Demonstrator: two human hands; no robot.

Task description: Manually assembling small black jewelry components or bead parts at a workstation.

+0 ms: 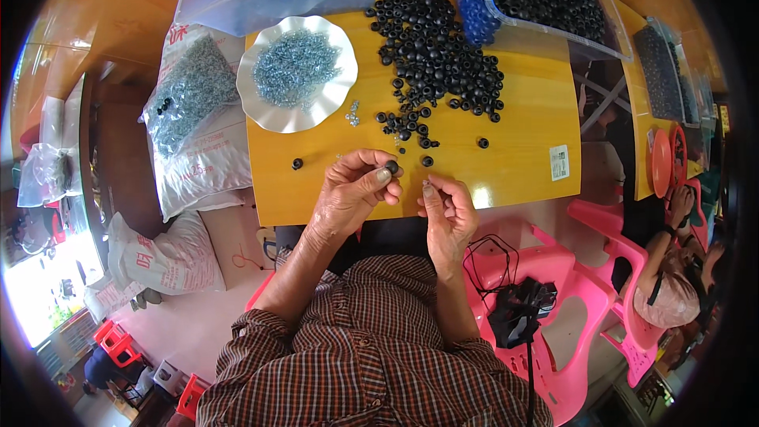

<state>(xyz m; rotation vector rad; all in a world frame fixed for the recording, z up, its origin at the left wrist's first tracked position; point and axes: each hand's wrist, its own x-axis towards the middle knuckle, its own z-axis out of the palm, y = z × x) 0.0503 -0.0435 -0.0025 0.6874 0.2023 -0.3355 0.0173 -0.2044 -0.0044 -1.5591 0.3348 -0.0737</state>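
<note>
Black ring (391,166) sits pinched in left hand (352,190); right hand (447,209) pinches a tiny screw (427,184), close together over the table (522,150).

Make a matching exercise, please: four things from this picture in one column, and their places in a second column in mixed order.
Things:
1. white scalloped plate
2. loose pile of black rings
3. single black ring
4. pink plastic chair

Places:
A. pinched in the left hand
B. on the floor, right of the person
C. on the table's left part, holding small silver pieces
D. spread on the table's middle

Pairs: 1-C, 2-D, 3-A, 4-B
</note>
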